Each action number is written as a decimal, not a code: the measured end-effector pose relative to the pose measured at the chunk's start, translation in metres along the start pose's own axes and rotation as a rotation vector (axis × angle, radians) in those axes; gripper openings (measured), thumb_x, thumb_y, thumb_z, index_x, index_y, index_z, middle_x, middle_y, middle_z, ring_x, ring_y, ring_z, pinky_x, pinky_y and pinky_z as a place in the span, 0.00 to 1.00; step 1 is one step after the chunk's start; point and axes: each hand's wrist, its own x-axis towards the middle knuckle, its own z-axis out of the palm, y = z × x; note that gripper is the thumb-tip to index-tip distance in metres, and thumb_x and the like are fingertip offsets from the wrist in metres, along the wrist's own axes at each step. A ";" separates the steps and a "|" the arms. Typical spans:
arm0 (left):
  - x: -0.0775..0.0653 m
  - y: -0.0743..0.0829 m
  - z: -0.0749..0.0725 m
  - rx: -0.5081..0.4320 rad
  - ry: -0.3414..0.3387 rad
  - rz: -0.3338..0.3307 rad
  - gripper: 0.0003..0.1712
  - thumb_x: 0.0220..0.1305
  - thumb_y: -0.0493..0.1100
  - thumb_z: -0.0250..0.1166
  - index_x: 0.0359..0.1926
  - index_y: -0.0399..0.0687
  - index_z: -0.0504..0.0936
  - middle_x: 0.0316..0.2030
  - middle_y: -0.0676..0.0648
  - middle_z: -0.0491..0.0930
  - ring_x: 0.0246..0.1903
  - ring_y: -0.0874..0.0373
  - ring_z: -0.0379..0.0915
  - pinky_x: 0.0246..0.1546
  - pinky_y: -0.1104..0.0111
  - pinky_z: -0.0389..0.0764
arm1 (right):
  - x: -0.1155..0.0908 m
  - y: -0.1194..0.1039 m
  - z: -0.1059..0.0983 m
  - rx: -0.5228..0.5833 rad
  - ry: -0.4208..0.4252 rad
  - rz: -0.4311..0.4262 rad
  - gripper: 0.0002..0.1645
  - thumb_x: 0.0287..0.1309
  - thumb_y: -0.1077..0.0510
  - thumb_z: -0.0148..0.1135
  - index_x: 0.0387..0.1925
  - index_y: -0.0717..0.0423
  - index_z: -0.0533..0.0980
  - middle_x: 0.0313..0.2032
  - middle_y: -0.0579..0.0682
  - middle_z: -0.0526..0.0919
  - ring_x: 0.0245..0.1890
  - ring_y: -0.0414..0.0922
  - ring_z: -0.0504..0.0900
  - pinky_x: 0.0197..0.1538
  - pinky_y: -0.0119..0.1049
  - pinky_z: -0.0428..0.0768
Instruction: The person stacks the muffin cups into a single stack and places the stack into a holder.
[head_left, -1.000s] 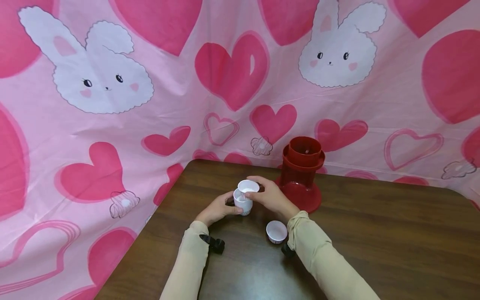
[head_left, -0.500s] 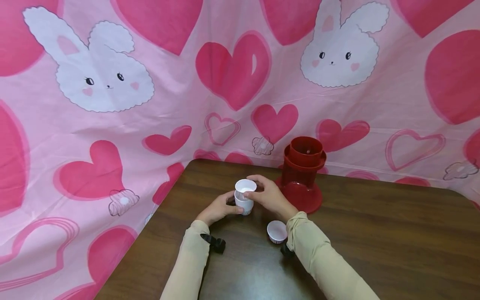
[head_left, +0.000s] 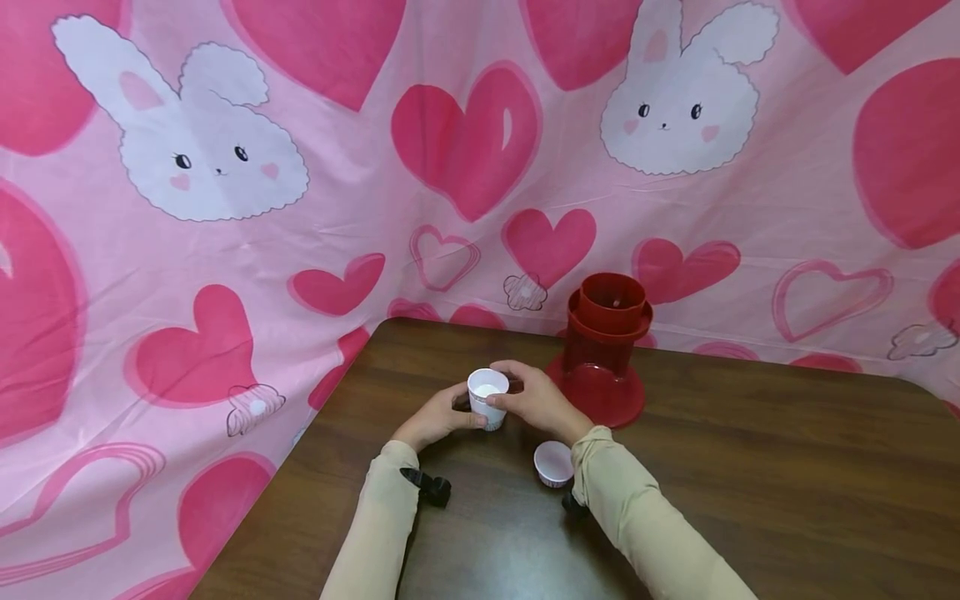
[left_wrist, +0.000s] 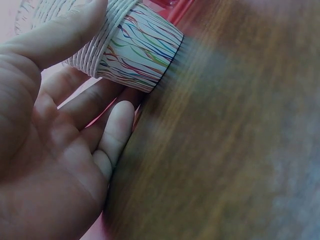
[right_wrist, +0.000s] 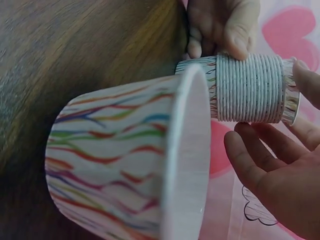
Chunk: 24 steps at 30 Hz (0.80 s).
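Note:
A nested stack of white paper baking cups (head_left: 491, 419) stands on the table, printed with coloured wavy lines, as the left wrist view shows. My left hand (head_left: 440, 419) grips it low from the left, thumb across the stacked rims. From the right, my right hand (head_left: 538, 402) holds the top cup (right_wrist: 291, 90) between thumb and fingers. That cup sits inside the stack, its rim standing out above the others. A single baking cup (head_left: 553, 464) with the same print stands upright on the table beside my right wrist; it looms large in the right wrist view.
Behind my right hand is a red cylindrical container (head_left: 602, 358) on a wide round base. The brown wooden table (head_left: 787, 467) reaches back to a pink cloth (head_left: 322, 192) with hearts and rabbits. Black straps with small devices (head_left: 433, 488) sit at the wrists.
The top cup, held above the stack and off its mouth a second ago, has come over it and down into it with my right hand. My left hand stays round the stack.

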 end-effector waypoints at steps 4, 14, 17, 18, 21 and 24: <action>0.001 -0.001 0.000 -0.003 0.009 0.006 0.38 0.64 0.38 0.71 0.72 0.39 0.66 0.63 0.40 0.74 0.61 0.45 0.70 0.61 0.51 0.72 | 0.000 0.002 0.000 -0.019 -0.021 0.011 0.32 0.56 0.60 0.74 0.62 0.62 0.76 0.50 0.56 0.83 0.49 0.54 0.82 0.51 0.45 0.81; 0.004 -0.002 -0.001 0.021 0.023 0.000 0.37 0.63 0.41 0.73 0.71 0.43 0.70 0.61 0.42 0.76 0.60 0.47 0.70 0.60 0.53 0.72 | -0.002 0.004 -0.002 -0.046 -0.021 0.032 0.32 0.58 0.58 0.74 0.63 0.60 0.76 0.51 0.55 0.84 0.49 0.53 0.84 0.51 0.45 0.82; 0.004 -0.003 -0.001 0.029 0.026 -0.004 0.37 0.63 0.42 0.73 0.71 0.44 0.70 0.61 0.43 0.76 0.60 0.48 0.70 0.60 0.53 0.72 | -0.004 0.003 -0.001 -0.070 -0.016 0.024 0.32 0.58 0.57 0.74 0.63 0.60 0.76 0.53 0.55 0.84 0.51 0.52 0.84 0.52 0.45 0.82; 0.003 -0.002 -0.002 0.031 0.027 -0.004 0.37 0.63 0.43 0.73 0.71 0.44 0.70 0.61 0.43 0.75 0.60 0.48 0.70 0.60 0.53 0.72 | -0.004 0.003 -0.001 -0.087 -0.016 0.024 0.32 0.58 0.57 0.74 0.63 0.60 0.76 0.54 0.55 0.83 0.51 0.52 0.84 0.52 0.45 0.81; 0.002 -0.002 -0.001 0.030 0.031 -0.008 0.37 0.63 0.43 0.73 0.71 0.44 0.70 0.62 0.43 0.75 0.60 0.47 0.69 0.61 0.53 0.72 | -0.005 -0.001 -0.001 -0.154 -0.027 0.017 0.34 0.58 0.55 0.73 0.64 0.61 0.75 0.56 0.56 0.82 0.52 0.54 0.83 0.55 0.47 0.80; 0.001 -0.002 -0.001 0.030 0.036 -0.005 0.38 0.63 0.42 0.73 0.71 0.44 0.69 0.62 0.42 0.75 0.60 0.46 0.69 0.61 0.51 0.71 | -0.005 -0.001 -0.003 -0.237 -0.060 0.006 0.36 0.60 0.53 0.72 0.67 0.60 0.73 0.59 0.56 0.81 0.56 0.54 0.81 0.59 0.49 0.77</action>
